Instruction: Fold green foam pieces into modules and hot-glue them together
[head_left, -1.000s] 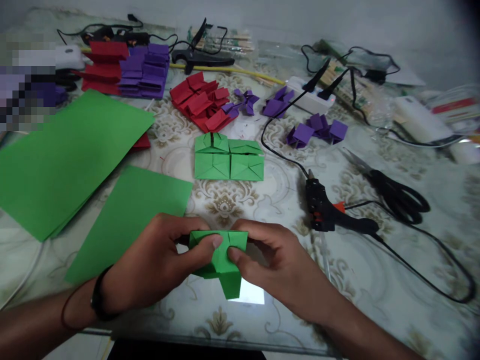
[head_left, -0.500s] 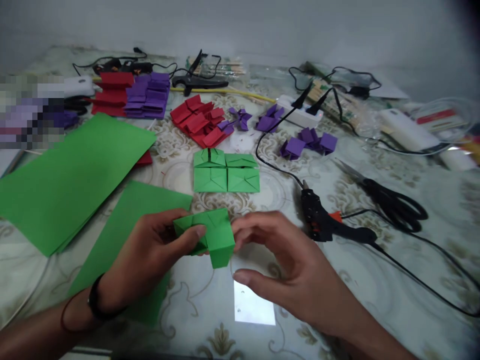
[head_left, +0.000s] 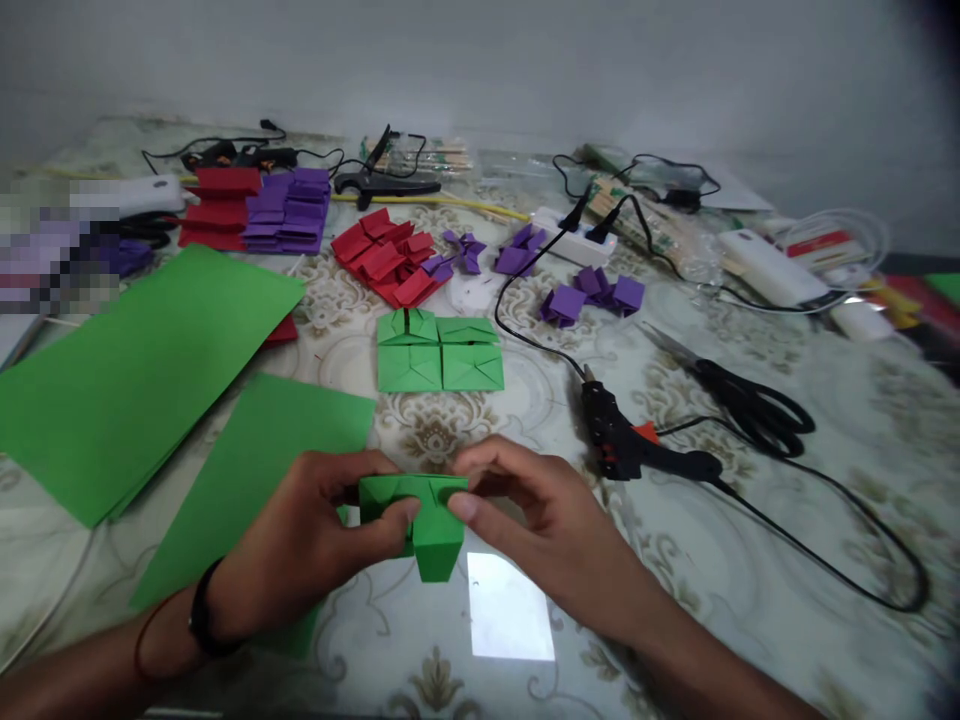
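A folded green paper piece [head_left: 439, 545] is held up in front of me, with one flap hanging down. My left hand [head_left: 330, 520] grips its left side, thumb across the near face. At its upper right corner my right hand [head_left: 540, 520] pinches the paper between thumb and fingers. Beyond the hands, several folded green paper units [head_left: 441, 352] lie together in a block. Under my left forearm rests a green paper sheet [head_left: 262, 450], and a larger stack of green sheets [head_left: 157, 370] lies to the left.
To the right lie a black glue gun [head_left: 619, 430] with its cord and black-handled scissors [head_left: 750, 400]. Farther back are red folded papers [head_left: 390, 255], purple folded pieces [head_left: 592, 295] and a white power strip [head_left: 574, 240]. A black clamp [head_left: 386, 183] lies at the back.
My right hand has closed from open onto the green paper piece's right corner. The piece has been lowered slightly and tilted, its near face now turned more toward me.
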